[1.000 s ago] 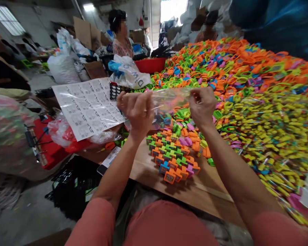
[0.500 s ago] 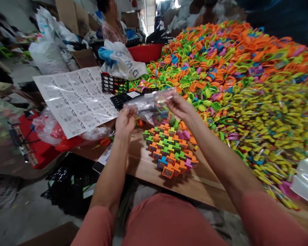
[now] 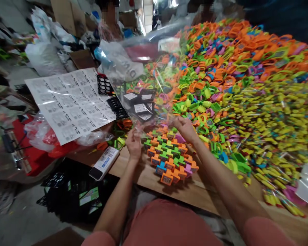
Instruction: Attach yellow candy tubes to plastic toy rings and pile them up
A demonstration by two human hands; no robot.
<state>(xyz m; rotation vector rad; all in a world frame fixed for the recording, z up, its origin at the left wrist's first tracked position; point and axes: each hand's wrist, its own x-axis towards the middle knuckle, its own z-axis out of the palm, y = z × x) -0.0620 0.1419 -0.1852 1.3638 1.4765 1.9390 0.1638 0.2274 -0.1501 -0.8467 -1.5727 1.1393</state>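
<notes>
A large clear plastic bag (image 3: pixel 154 73) stands spread out in front of me, see-through and partly blurred. My left hand (image 3: pixel 133 141) pinches its near left corner, and my right hand (image 3: pixel 184 128) grips the near right edge. Just below the bag, between my forearms, lies a tight block of toy watches (image 3: pixel 169 155) in orange, green, yellow, blue and pink, stacked in rows on the wooden table (image 3: pixel 146 179). Through the film I see black packets with white labels (image 3: pixel 142 107); whether they lie inside the bag or behind it I cannot tell.
A huge heap of loose toy watches (image 3: pixel 233 51) fills the back right, with many small yellow pieces (image 3: pixel 272 119) before it. To the left are a printed label sheet (image 3: pixel 72 102), a phone (image 3: pixel 104 163), black baskets (image 3: pixel 105 83) and a red clipboard (image 3: pixel 23 143). A person (image 3: pixel 110 27) is behind.
The plastic bag has gone from folded and low to spread wide and raised. Both hands have come nearer to me, and the left has moved right. The phone is now uncovered.
</notes>
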